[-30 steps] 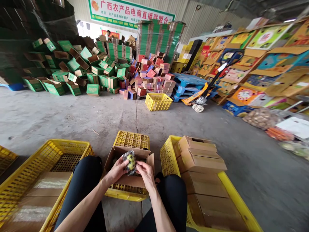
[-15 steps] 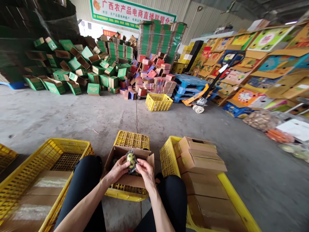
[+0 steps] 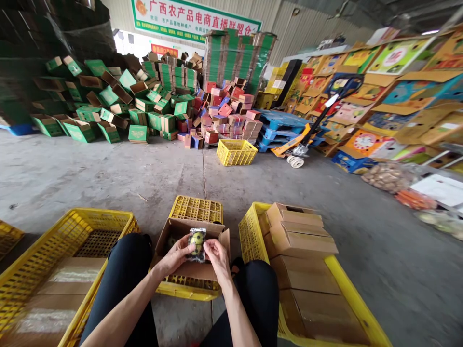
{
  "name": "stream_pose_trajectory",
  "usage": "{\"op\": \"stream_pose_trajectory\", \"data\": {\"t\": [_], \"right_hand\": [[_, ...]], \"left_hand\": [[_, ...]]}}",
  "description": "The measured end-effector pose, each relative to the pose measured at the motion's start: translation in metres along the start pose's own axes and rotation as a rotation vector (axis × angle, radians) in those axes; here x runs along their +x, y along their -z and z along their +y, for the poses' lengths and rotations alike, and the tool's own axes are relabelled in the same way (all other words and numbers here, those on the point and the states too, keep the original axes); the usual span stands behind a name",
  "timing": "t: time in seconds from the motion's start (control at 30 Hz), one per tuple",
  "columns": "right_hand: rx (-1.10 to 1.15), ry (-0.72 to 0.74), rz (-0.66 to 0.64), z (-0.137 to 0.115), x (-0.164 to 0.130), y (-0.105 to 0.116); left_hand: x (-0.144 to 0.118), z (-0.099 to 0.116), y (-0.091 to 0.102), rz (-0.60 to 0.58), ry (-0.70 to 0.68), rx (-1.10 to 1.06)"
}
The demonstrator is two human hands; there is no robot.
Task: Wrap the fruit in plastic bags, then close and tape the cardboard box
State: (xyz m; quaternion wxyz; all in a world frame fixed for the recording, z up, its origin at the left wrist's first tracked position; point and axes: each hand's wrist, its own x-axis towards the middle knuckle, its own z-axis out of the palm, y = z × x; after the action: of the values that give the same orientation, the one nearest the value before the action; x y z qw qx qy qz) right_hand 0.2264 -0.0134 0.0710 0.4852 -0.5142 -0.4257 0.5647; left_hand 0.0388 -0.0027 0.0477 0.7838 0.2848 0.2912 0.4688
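Concrete warehouse floor stretches away to heaps of green and red cartons under a banner on the far wall. Close in, both hands work a bagged fruit (image 3: 197, 239), a yellow-green round fruit in clear crinkled plastic, held just above the open cardboard box (image 3: 191, 250) between the person's knees. Over the last second the package has turned: the bag stood tilted with its loose end up and to the left, and now it stands nearly upright and squarer, with the fruit showing through the front. To my eye that means the wrap is being smoothed or closed around the fruit, not yet set down. Its long axis now runs roughly up and down, the top edge of the plastic pointing away from the person.

Left hand (image 3: 176, 255) grasps the bag's left side with thumb on the front; right hand (image 3: 217, 254) pinches the right edge with fingertips. Beneath the box sits a yellow crate (image 3: 197, 210). To the right, another yellow crate (image 3: 249, 231) carries stacked closed cartons (image 3: 300, 236); to the left, a third crate (image 3: 83, 226) holds a taped carton.
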Motion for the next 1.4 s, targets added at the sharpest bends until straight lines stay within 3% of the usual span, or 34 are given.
{"op": "stream_pose_trajectory", "data": {"t": [0.13,0.33,0.53,0.67,0.77,1.03,1.4], "right_hand": [[-0.009,-0.005,-0.033,0.003,0.002,0.002],[0.02,-0.039,0.128,0.003,0.007,0.001],[-0.273,0.367,0.088,-0.008,0.003,0.009],[-0.431,0.515,0.03,-0.009,0.004,0.012],[-0.488,0.598,0.043,-0.008,0.005,0.012],[-0.467,0.49,0.087,-0.002,0.005,0.011],[-0.489,0.394,0.124,0.003,0.005,0.017]], "left_hand": [[-0.002,0.0,0.001,-0.043,0.082,0.035],[-0.004,-0.003,0.005,0.023,0.092,0.044],[-0.006,-0.001,0.007,0.004,0.136,0.041],[-0.006,0.002,0.009,-0.055,0.18,0.025],[-0.005,0.004,0.012,-0.033,0.189,-0.035],[0.003,0.008,0.016,0.098,0.043,-0.165],[0.005,0.0,0.007,0.219,-0.031,0.029]]}}
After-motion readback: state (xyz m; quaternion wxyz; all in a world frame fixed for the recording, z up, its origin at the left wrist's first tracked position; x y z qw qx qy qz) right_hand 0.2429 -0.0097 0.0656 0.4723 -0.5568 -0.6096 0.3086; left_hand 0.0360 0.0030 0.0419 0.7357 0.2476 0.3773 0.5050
